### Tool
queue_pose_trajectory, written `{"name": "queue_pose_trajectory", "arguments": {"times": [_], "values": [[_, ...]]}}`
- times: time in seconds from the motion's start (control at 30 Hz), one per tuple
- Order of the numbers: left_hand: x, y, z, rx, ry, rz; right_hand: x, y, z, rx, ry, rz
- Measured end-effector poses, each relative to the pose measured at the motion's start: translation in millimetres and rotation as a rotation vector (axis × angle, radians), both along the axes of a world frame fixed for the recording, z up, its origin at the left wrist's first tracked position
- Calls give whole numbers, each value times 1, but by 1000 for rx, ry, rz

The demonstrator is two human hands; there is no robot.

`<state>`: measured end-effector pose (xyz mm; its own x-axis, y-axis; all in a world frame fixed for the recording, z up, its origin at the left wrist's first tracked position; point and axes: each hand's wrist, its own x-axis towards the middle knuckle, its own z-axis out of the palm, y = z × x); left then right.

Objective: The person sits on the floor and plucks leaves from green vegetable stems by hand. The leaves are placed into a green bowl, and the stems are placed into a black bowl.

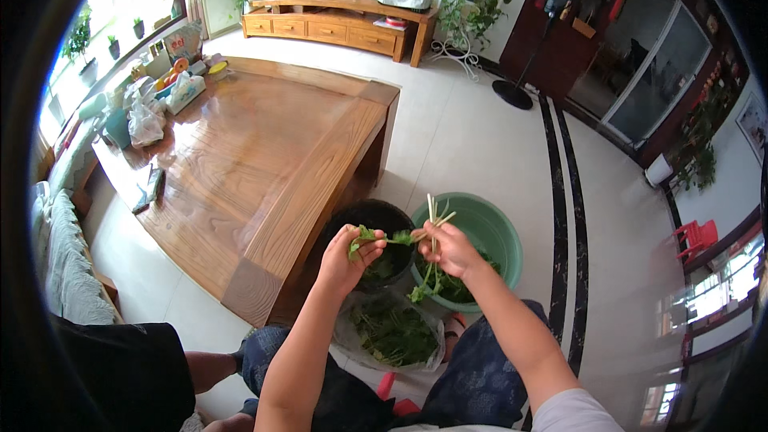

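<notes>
My left hand (350, 254) pinches a green leafy piece (363, 240) between thumb and fingers, over a dark round bin (342, 216) with some greens inside. Several pale stems with leaves (433, 210) are gripped in my right hand (447, 246), above the near left side of a green plastic basin (510, 246). Leafy greens (450, 288) lie in that basin. A strand of leaf and stem spans the space between my hands. Closer to me, a clear plastic bag (441, 342) stands open, filled with leafy greens (393, 330), between my legs.
A large wooden table (270, 126) stands at the left, its corner close to the bin. A phone (149, 189), plastic bags (146, 123) and a tissue box (185, 95) lie on it. Another person's leg (207, 369) is at lower left. A fan base (512, 94) stands on the floor at upper right.
</notes>
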<state>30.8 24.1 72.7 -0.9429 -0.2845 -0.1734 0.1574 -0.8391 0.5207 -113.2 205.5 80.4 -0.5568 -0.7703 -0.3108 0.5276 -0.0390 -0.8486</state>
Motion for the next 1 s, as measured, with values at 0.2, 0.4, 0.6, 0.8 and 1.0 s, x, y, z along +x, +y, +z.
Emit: {"name": "queue_pose_trajectory", "arguments": {"times": [0.2,0.4,0.6,0.8,1.0], "values": [[-15,7,0,-34,-100,-103,-20,-5,3,2,40,-174],[0,3,2,-103,-191,-163,-15,2,-2,-115,-149,-325],[4,-14,7,-145,-133,-47,-52,17,-10,-188,-218,-441],[-9,-22,-3,-545,-93,104,-59,33,8,-268,-357,-455],[-21,-8,-69,-1694,-263,-135,-60,47,8,-513,-630,-390]]}}
